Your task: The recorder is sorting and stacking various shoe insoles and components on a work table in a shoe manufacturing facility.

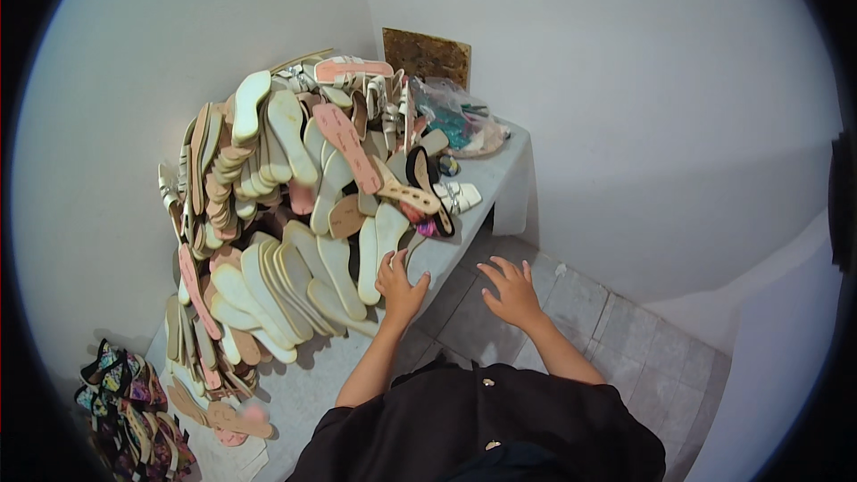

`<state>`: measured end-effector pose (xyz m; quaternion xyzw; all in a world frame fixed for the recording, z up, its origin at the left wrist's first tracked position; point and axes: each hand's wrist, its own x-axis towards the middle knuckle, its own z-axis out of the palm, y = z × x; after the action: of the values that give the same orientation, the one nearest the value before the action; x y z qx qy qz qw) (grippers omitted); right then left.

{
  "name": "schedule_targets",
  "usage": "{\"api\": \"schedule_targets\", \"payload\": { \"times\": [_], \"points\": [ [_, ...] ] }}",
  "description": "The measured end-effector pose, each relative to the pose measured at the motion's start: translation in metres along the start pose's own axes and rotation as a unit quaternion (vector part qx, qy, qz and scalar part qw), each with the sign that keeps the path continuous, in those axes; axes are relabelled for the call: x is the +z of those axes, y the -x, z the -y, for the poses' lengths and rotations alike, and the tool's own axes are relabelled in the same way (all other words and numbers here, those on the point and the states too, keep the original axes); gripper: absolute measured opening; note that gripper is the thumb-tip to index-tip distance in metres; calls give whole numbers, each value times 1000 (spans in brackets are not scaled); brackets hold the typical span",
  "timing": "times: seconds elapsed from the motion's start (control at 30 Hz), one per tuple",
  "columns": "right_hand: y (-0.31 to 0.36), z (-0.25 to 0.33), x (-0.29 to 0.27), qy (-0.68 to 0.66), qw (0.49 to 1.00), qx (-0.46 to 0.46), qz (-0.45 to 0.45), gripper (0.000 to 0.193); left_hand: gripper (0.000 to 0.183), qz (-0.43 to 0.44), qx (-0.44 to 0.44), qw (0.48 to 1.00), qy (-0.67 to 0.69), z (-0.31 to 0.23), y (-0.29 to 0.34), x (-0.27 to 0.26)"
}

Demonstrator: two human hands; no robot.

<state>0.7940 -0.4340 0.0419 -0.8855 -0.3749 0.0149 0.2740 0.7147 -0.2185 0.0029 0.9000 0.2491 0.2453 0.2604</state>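
Note:
My left hand (402, 287) is over the front edge of the table, fingers apart, close to a cream shoe sole (367, 261) at the edge of a big pile. Whether its fingertips touch the sole I cannot tell. My right hand (511, 291) hangs in the air to the right of the table, above the tiles, fingers spread and holding nothing. The pile has many cream soles (268, 281), a pink insole (346, 145), a tan insole with holes (406, 187), a black-edged sandal (428, 187) and a white sandal (458, 198).
The pale table (511, 153) stands against the walls. At its far end are a clear plastic bag (460, 120) with teal contents and a brown board (428, 55). Colourful patterned sandals (134, 411) are heaped at the lower left. Grey floor tiles (571, 312) lie to the right.

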Motion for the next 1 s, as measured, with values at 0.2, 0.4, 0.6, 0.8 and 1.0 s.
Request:
{"api": "schedule_targets", "payload": {
  "times": [0.2, 0.4, 0.6, 0.8, 1.0],
  "points": [
    [-101, -30, 51, -14, 997, 56, 56, 71, 94, 5, -214, 938, 274, -3, -81, 75],
    [-193, -88, 129, -318, 927, 119, 157, 89, 109, -90, -332, 892, 292, 6, -124, 132],
    [-210, -98, 128, -383, 884, 123, 239, 89, 84, -129, -375, 808, 436, -19, -139, 116],
    [-240, -127, 47, -475, 828, 149, 257, 70, 62, -76, -397, 773, 490, -70, -134, 74],
    [-269, -157, -23, -417, 908, 16, 49, 42, 61, -8, -374, 780, 502, -104, -110, 60]
  ]
}}
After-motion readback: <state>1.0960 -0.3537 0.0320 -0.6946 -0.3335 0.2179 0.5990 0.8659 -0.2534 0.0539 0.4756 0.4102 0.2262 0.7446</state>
